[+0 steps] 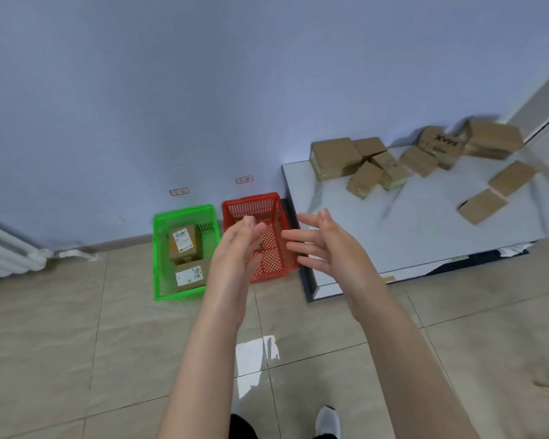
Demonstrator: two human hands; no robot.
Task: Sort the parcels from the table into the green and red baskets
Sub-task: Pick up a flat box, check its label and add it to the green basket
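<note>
Two open grips up front: left hand (235,248) and right hand (327,245) spread wide, holding nothing. Behind them, the green basket (159,248) holds two labelled parcels (183,243), with the red basket (251,198) just beside it. Farther right, cardboard parcels (335,156) lie scattered on the counter (393,232).

The green basket (158,255) holds 2 labelled parcels (184,245) beside the red basket (251,198); brown boxes (333,155) litter the table (409,236).
</note>
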